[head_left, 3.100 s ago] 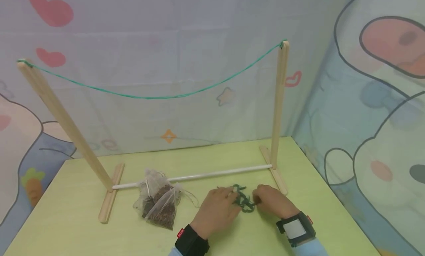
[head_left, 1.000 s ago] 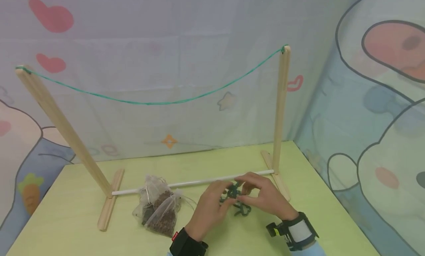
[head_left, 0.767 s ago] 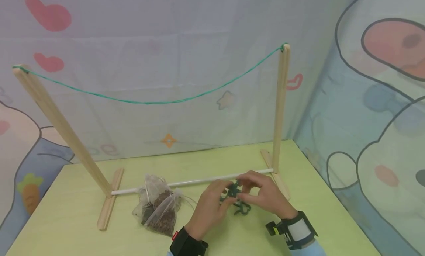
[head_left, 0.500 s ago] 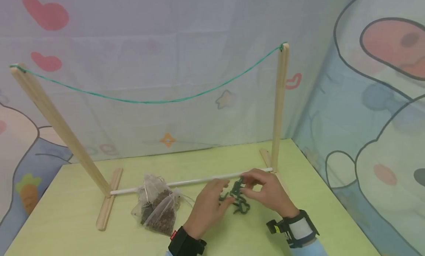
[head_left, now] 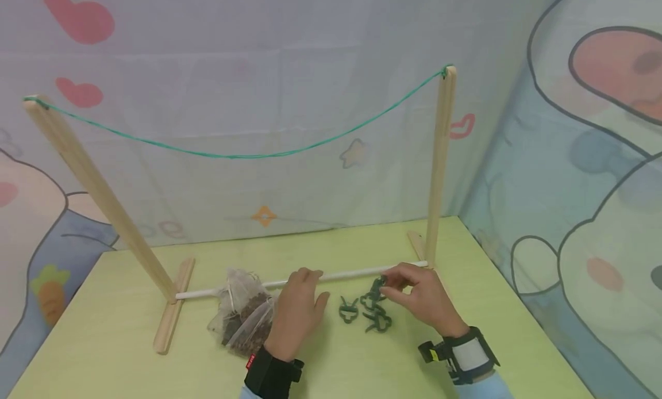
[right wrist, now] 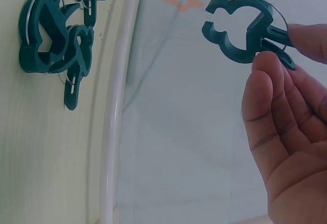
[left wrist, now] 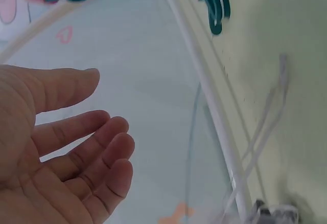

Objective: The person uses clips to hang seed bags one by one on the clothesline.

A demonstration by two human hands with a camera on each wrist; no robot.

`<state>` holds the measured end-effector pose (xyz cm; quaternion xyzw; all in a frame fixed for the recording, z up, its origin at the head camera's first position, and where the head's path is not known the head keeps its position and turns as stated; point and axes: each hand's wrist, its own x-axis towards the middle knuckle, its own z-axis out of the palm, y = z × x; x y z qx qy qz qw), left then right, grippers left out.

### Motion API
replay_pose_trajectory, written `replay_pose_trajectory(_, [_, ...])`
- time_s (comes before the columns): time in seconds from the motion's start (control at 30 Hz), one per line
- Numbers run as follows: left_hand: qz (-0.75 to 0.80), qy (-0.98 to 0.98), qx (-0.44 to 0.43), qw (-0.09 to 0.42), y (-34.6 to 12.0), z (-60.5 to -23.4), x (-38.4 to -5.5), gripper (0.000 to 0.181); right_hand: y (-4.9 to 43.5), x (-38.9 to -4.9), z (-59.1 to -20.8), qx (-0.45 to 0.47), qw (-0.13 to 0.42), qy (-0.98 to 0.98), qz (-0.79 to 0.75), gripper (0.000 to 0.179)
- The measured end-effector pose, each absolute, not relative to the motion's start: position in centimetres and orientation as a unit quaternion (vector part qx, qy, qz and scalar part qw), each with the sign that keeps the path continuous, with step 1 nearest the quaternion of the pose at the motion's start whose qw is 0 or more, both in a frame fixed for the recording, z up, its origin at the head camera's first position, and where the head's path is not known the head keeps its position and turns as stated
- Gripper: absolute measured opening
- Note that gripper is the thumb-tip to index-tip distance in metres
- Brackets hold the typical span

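My right hand (head_left: 426,300) pinches a dark green plastic clip (right wrist: 254,35) by its handles. In the right wrist view its rounded jaws stand slightly apart and a thin wire spring loops round it. Below that hand, several more green clips (head_left: 380,321) lie on the table, partly overlapping, with one clip (head_left: 349,311) apart to their left. My left hand (head_left: 297,318), fingers relaxed and empty, hovers beside the mesh drawstring bags (head_left: 243,324). These sheer white bags hold dark and brown bits, and the hand hides part of their right side.
Behind the hands stands a frame with a left wooden post (head_left: 98,192), a right wooden post (head_left: 439,175) and a white bottom rod (head_left: 357,273). A slack green cord (head_left: 233,156) spans the post tops. Printed cloth (head_left: 310,100) backs the pale table (head_left: 129,272).
My left hand has moved left from the clips to the bags. My right hand has lifted slightly with one clip, and the pile of clips has spread apart.
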<state>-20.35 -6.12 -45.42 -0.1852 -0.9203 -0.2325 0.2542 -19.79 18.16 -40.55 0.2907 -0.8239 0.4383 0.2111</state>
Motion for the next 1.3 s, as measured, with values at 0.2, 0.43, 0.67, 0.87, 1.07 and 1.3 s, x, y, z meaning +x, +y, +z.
replay_pose_trajectory(0.2, [-0.246,-0.926,-0.151,0.243,-8.4,-44.4,-20.6,0.033,18.0,-19.9,-40.7,0.276,0.218,-0.825,0.443,0.013])
replay_pose_trajectory(0.43, [-0.24,-0.942,-0.103,0.21,-11.2,-43.5,-20.3,0.032,18.0,-20.0,-41.0,0.274,0.223,-0.818,0.454,0.01])
replay_pose_trajectory(0.67, [-0.245,-0.957,-0.046,0.147,-13.0,-43.3,-20.3,0.024,18.1,-20.6,-42.2,0.27,0.239,-0.815,0.454,0.01])
replay_pose_trajectory(0.87, [-0.257,-0.961,-0.034,0.102,-13.6,-43.4,-20.3,0.029,18.9,-21.9,-44.1,0.27,0.246,-0.822,0.437,0.006])
replay_pose_trajectory(1.07, [-0.24,-0.966,-0.044,0.081,-13.8,-43.8,-20.4,0.028,19.1,-22.1,-44.5,0.268,0.24,-0.816,0.453,0.005])
replay_pose_trajectory(1.3, [-0.237,-0.967,-0.055,0.075,-13.9,-44.2,-20.8,0.027,19.1,-22.2,-44.7,0.266,0.258,-0.813,0.45,0.01])
